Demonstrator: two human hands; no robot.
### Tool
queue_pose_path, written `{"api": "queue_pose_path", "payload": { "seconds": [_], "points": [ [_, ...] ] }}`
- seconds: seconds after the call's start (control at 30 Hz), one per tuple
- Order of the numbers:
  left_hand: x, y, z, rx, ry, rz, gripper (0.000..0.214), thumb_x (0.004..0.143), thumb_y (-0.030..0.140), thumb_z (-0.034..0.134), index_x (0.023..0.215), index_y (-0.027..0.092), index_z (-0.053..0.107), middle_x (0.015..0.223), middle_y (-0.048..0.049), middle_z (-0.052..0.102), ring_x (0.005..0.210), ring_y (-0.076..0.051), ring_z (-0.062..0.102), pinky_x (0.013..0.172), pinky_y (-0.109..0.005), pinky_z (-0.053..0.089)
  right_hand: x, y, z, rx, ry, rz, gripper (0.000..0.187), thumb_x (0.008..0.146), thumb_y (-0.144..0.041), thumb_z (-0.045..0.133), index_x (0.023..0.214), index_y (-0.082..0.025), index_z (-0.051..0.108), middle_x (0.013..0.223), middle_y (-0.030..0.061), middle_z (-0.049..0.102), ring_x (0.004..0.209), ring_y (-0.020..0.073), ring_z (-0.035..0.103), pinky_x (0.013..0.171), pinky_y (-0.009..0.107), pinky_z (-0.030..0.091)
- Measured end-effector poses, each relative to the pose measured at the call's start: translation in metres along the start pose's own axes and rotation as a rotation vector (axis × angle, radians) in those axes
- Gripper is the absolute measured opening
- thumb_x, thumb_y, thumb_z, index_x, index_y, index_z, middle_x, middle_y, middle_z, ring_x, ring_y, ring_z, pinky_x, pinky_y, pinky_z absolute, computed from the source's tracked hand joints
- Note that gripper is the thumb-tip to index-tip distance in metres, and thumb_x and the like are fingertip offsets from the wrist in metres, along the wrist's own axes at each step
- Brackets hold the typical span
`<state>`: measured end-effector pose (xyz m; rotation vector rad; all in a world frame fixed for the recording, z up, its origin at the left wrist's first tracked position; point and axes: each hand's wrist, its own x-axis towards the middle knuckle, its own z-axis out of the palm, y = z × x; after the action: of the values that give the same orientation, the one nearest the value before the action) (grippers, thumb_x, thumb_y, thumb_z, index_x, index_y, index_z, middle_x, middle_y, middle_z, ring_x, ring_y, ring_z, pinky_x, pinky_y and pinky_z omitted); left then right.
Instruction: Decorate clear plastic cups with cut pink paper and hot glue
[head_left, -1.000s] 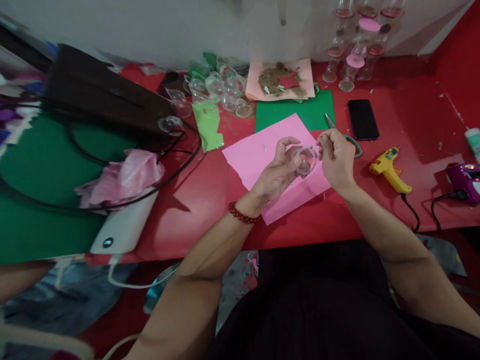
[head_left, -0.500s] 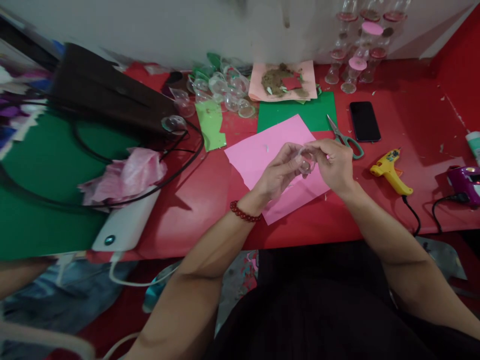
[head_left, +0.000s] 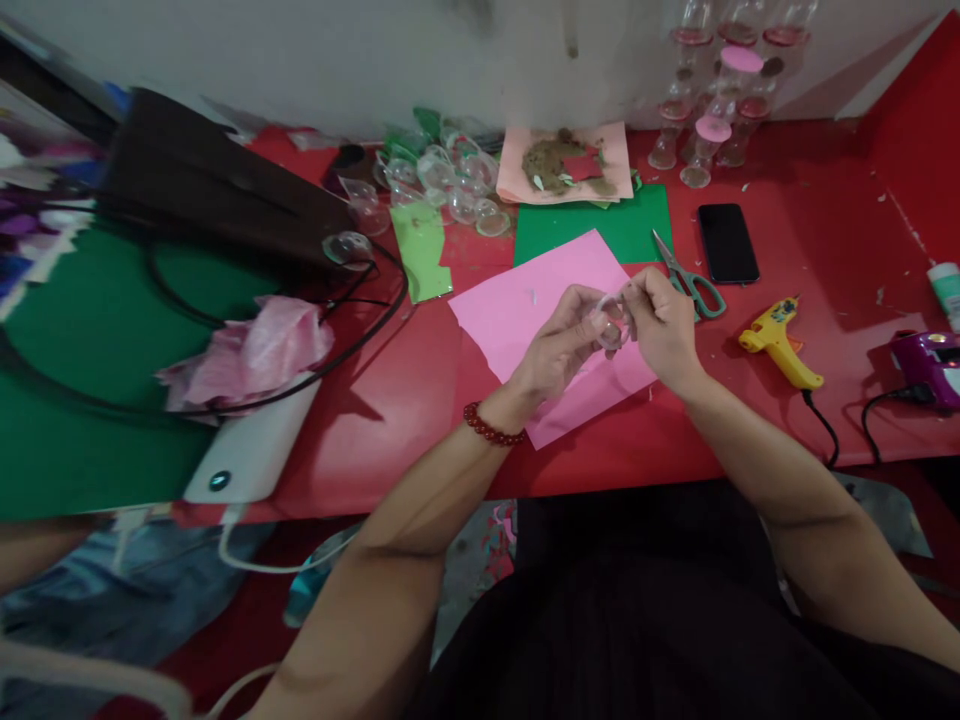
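My left hand (head_left: 564, 340) holds a small clear plastic cup (head_left: 611, 325) with a round rim, over a sheet of pink paper (head_left: 517, 300). The fingers of my right hand (head_left: 660, 325) are pinched together at the right side of the cup's rim. Whether a smaller piece sits between those fingertips is hidden. Scissors with green handles (head_left: 703, 290) lie just beyond my right hand, partly on a green sheet (head_left: 592, 230).
At right are a phone (head_left: 729, 243), a yellow glue gun (head_left: 784, 345) and a purple device (head_left: 926, 370). Clear cups (head_left: 454, 180), brown material (head_left: 559, 165) on paper and joined cups (head_left: 705, 150) stand behind. A white power bank (head_left: 255, 450) and a black cable (head_left: 397, 290) are left.
My right hand has shifted slightly left and its fingers have curled in more at the cup's rim. My left hand stays nearly in place, still holding the cup.
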<state>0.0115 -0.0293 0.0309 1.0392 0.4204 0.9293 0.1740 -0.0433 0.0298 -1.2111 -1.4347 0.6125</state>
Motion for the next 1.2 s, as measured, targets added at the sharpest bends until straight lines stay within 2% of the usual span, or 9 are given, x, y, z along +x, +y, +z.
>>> {"api": "queue_pose_path", "payload": {
  "seconds": [0.13,0.23,0.4,0.5,0.6,0.77,0.97,1.07,1.2],
  "points": [
    [0.000,0.001,-0.001,-0.012,-0.034,0.004,0.044,0.083,0.050,0.090,0.105,0.023,0.062,0.104,-0.0023,0.069,0.077,-0.011,0.064,0.069,-0.029,0.054,0.003,0.004,0.000,0.093,0.056,0.102,0.052,0.106,-0.072,0.046,0.081,-0.026,0.049,0.061,-0.0068,0.049,0.048,0.0092,0.044,0.051,0.025,0.037],
    [0.001,0.001,-0.002,-0.008,-0.044,0.024,0.042,0.085,0.049,0.089,0.104,0.023,0.063,0.104,-0.0023,0.069,0.075,-0.011,0.063,0.069,-0.028,0.054,0.005,-0.002,-0.002,0.072,0.089,0.009,0.052,0.104,-0.073,0.048,0.084,-0.025,0.053,0.067,-0.0048,0.055,0.055,0.0098,0.051,0.055,0.025,0.042],
    [0.002,0.000,-0.004,-0.002,-0.046,0.032,0.037,0.088,0.049,0.085,0.103,0.023,0.063,0.095,-0.0005,0.065,0.074,-0.011,0.061,0.069,-0.028,0.053,0.002,-0.013,-0.005,-0.053,0.089,-0.195,0.033,0.101,-0.046,0.068,0.078,-0.023,0.063,0.076,0.0003,0.067,0.072,0.0142,0.061,0.068,0.029,0.049],
    [0.001,0.000,-0.005,0.016,-0.042,0.013,0.038,0.087,0.049,0.086,0.103,0.024,0.064,0.101,-0.0012,0.067,0.076,-0.010,0.061,0.070,-0.029,0.053,0.001,-0.011,-0.005,-0.028,0.079,-0.144,0.025,0.100,-0.033,0.067,0.077,-0.022,0.065,0.073,-0.0003,0.066,0.071,0.0143,0.061,0.069,0.030,0.049],
    [0.001,0.000,-0.005,0.031,-0.045,0.007,0.040,0.086,0.050,0.087,0.103,0.023,0.063,0.102,-0.0017,0.067,0.076,-0.011,0.060,0.071,-0.029,0.052,0.000,-0.008,-0.005,0.029,0.039,-0.033,0.024,0.099,-0.031,0.067,0.077,-0.022,0.063,0.072,-0.0010,0.065,0.069,0.0134,0.060,0.068,0.030,0.049],
    [0.001,0.006,-0.004,0.057,-0.063,-0.009,0.041,0.086,0.051,0.086,0.103,0.022,0.063,0.097,-0.0018,0.068,0.072,-0.011,0.058,0.064,-0.028,0.046,0.002,-0.010,-0.006,0.075,-0.007,0.065,0.034,0.102,-0.041,0.067,0.074,-0.023,0.057,0.065,-0.0034,0.058,0.060,0.0110,0.053,0.062,0.027,0.045],
    [-0.003,0.009,-0.003,0.067,-0.120,-0.159,0.045,0.083,0.053,0.086,0.106,0.021,0.065,0.103,-0.0045,0.072,0.077,-0.012,0.059,0.066,-0.026,0.047,0.007,-0.008,-0.010,0.159,-0.001,0.124,0.047,0.101,-0.060,0.065,0.074,-0.024,0.052,0.061,-0.0057,0.053,0.050,0.0087,0.045,0.051,0.025,0.039],
    [-0.003,0.008,-0.001,0.030,-0.084,-0.149,0.044,0.083,0.053,0.086,0.104,0.021,0.065,0.102,-0.0039,0.071,0.072,-0.010,0.057,0.062,-0.025,0.045,0.009,-0.008,-0.011,0.165,-0.002,0.135,0.054,0.101,-0.068,0.061,0.071,-0.024,0.052,0.058,-0.0047,0.052,0.052,0.0100,0.048,0.054,0.026,0.042],
    [0.001,0.009,-0.003,-0.012,0.000,-0.084,0.047,0.083,0.057,0.086,0.103,0.021,0.065,0.099,-0.0031,0.068,0.069,-0.010,0.058,0.060,-0.026,0.047,0.010,-0.008,-0.012,0.153,0.012,0.041,0.054,0.098,-0.073,0.061,0.078,-0.024,0.057,0.070,-0.0020,0.061,0.061,0.0114,0.056,0.062,0.027,0.048]
  ]
}}
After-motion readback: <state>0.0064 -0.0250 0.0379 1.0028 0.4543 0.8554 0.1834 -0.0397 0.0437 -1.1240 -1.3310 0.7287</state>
